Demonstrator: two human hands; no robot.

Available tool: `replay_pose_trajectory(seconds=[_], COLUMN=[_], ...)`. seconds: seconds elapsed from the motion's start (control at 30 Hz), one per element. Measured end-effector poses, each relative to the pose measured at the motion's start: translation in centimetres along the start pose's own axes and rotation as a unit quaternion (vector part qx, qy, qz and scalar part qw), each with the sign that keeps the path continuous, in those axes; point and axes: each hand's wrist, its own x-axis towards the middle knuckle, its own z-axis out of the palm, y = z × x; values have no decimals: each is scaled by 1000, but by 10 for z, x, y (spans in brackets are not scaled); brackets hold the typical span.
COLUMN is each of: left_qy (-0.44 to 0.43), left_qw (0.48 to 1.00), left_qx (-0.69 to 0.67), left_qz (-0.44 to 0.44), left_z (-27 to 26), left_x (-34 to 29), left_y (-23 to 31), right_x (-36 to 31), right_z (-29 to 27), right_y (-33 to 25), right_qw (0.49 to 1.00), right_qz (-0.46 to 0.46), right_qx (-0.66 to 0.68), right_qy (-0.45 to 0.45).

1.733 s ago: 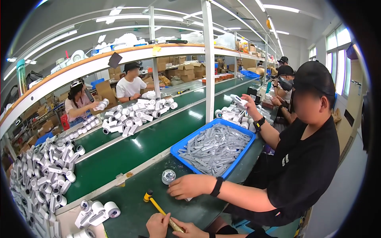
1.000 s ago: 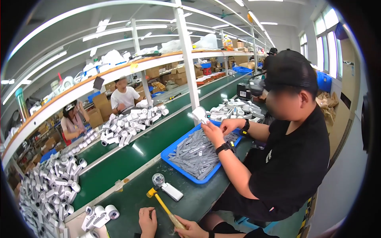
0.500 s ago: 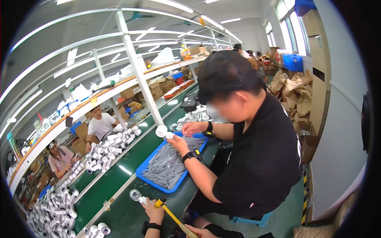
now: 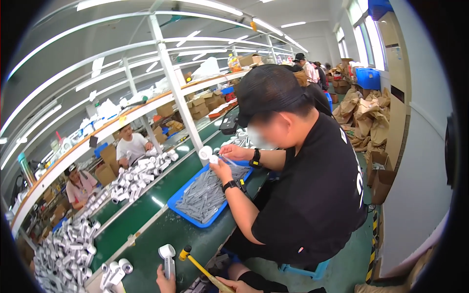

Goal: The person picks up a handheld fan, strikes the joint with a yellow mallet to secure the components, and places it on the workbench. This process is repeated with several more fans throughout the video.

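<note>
Lower left of the frame: a heap of white devices [image 4: 68, 256], with a small cluster of similar devices [image 4: 116, 274] to its right. Lower centre: the left hand [image 4: 165, 283] grips the lower handle of a white round-headed device [image 4: 169, 262]; its long axis is nearly vertical, head toward the top of the frame. Just right: a yellow hammer [image 4: 204, 271], head at upper left, handle slanting to lower right, where the right hand's [image 4: 238, 286] fingers close round it. Centre to right: a blue tray [image 4: 202, 224] of grey strips and a co-worker [image 4: 312, 190] in black.
</note>
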Motion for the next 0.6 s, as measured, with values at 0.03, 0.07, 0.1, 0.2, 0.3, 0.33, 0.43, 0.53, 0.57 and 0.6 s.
replay_pose_trajectory(seconds=[0.03, 0.07, 0.1, 0.2, 0.3, 0.33, 0.43, 0.53, 0.57, 0.6], left_qy=[3, 1, -9, -17, 14, 17, 20, 58, 68, 75], left_qw=[1000, 998, 999, 986, 994, 994, 995, 994, 993, 993], left_qx=[28, 56, 47, 49, 39, 39, 6, 10, 13, 14], left_qz=[-4, -7, -17, -161, -98, -97, -94, -94, -94, -91], left_z=[-10, -15, -27, -48, -51, -52, -46, -39, -39, -39], left_x=[-6, -13, -20, -33, -42, -43, -37, -45, -47, -48], left_y=[-33, -58, -46, -31, -35, -37, -24, -31, -30, -30], right_x=[2, 6, 10, 21, 40, 45, 56, 61, 63, 68], right_z=[1, 0, -1, 2, -9, -13, -21, -13, -10, -7], right_y=[5, 19, 22, 33, 48, 47, 23, 10, 7, 5], right_qw=[999, 997, 993, 988, 967, 956, 929, 941, 934, 927], right_qz=[-17, -24, -54, -80, -116, -109, -120, -105, -99, -126], right_qx=[-31, -65, -105, -122, -219, -264, -345, -317, -339, -348], right_qy=[-13, -20, -18, -54, -62, -62, -61, -58, -54, -59])
